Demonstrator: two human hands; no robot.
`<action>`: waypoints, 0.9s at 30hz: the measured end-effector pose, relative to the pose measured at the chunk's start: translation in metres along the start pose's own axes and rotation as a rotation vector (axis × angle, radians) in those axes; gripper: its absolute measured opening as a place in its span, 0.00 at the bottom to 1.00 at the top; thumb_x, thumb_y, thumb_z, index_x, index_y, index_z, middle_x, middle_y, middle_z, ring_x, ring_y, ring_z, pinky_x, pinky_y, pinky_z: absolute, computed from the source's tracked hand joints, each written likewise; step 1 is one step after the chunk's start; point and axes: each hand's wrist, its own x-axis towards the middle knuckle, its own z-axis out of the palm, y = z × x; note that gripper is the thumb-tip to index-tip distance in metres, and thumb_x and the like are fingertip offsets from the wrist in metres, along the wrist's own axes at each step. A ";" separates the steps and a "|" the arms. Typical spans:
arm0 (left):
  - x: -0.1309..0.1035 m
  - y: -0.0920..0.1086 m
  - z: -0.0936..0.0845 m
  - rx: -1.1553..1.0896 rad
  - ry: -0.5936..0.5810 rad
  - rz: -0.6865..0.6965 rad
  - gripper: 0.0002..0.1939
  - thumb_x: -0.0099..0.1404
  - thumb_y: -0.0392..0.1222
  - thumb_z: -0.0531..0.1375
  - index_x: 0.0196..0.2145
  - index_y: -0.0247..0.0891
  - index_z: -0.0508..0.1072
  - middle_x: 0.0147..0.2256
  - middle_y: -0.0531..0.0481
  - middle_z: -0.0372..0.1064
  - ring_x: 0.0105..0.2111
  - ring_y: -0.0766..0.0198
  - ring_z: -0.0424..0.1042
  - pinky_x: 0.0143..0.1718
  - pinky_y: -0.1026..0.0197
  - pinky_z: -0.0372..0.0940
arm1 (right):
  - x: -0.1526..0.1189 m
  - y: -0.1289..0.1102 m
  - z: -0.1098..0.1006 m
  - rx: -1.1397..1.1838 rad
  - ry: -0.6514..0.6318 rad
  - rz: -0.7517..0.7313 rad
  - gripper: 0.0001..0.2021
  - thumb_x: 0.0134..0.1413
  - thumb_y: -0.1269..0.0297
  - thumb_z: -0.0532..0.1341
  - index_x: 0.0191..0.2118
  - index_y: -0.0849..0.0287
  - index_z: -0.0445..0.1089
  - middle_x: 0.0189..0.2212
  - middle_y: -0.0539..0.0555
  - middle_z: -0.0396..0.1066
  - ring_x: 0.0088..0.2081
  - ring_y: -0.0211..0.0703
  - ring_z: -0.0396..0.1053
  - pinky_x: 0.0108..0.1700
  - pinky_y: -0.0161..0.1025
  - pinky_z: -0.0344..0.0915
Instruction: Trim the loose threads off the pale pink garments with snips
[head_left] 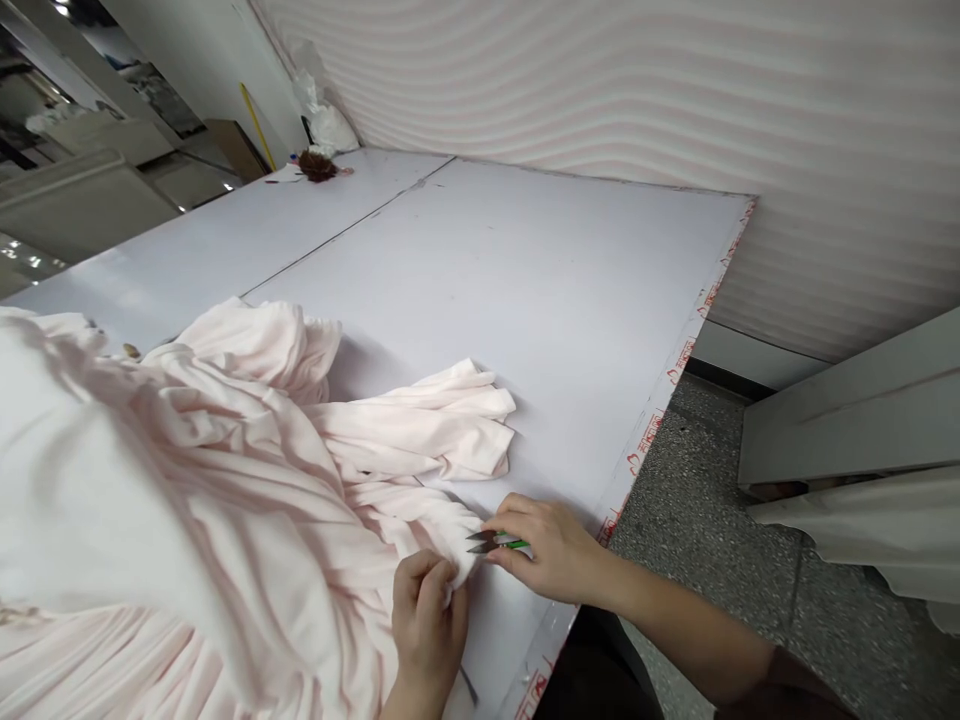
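Observation:
A large heap of pale pink fabric (277, 500) covers the near left of the white table (570, 300). My left hand (429, 625) is closed on a gathered edge of this fabric. Just to its right, my right hand (551, 550) grips small thread snips (491, 542) with green on the handle. The dark blades point left towards the fabric edge, and their tips stand slightly apart. A sleeve-like piece of the fabric (442, 420) lies stretched out beyond both hands.
A brown tangled bundle (319, 165) and a white plastic bag (330, 125) sit at the table's far corner. Pleated pale material (637, 90) hangs along the back. Red-printed tape (679, 360) runs down the right edge, above a grey speckled floor (697, 500).

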 end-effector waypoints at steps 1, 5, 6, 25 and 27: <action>0.000 0.000 0.000 -0.007 -0.001 0.024 0.11 0.59 0.24 0.57 0.36 0.36 0.67 0.35 0.47 0.62 0.34 0.65 0.65 0.32 0.66 0.66 | 0.001 -0.001 -0.001 -0.040 -0.009 0.012 0.10 0.58 0.62 0.63 0.45 0.56 0.75 0.39 0.53 0.74 0.37 0.44 0.73 0.38 0.37 0.65; 0.000 -0.001 -0.001 -0.041 -0.018 0.044 0.12 0.58 0.21 0.57 0.36 0.36 0.66 0.35 0.46 0.64 0.35 0.64 0.67 0.34 0.64 0.67 | 0.005 0.000 -0.003 -0.055 -0.002 0.059 0.09 0.59 0.63 0.62 0.43 0.55 0.77 0.38 0.52 0.75 0.37 0.43 0.73 0.37 0.35 0.64; 0.000 -0.001 -0.001 -0.045 -0.018 0.033 0.13 0.58 0.21 0.57 0.36 0.36 0.66 0.35 0.47 0.65 0.34 0.64 0.67 0.34 0.64 0.66 | 0.004 0.000 -0.003 -0.027 -0.007 0.052 0.09 0.59 0.63 0.62 0.43 0.55 0.77 0.38 0.52 0.75 0.37 0.42 0.73 0.38 0.35 0.64; -0.002 0.000 0.001 -0.085 -0.033 -0.047 0.12 0.59 0.23 0.58 0.31 0.39 0.63 0.33 0.49 0.66 0.33 0.66 0.68 0.32 0.66 0.67 | 0.004 0.002 -0.002 0.084 -0.062 0.029 0.11 0.57 0.64 0.65 0.46 0.53 0.77 0.39 0.51 0.76 0.39 0.41 0.74 0.41 0.34 0.65; -0.001 0.000 0.001 -0.078 -0.036 -0.055 0.12 0.59 0.23 0.58 0.31 0.40 0.63 0.33 0.49 0.66 0.33 0.66 0.69 0.32 0.66 0.67 | 0.006 0.002 0.000 0.062 -0.064 0.035 0.10 0.58 0.64 0.64 0.45 0.54 0.78 0.39 0.51 0.76 0.39 0.41 0.74 0.41 0.34 0.65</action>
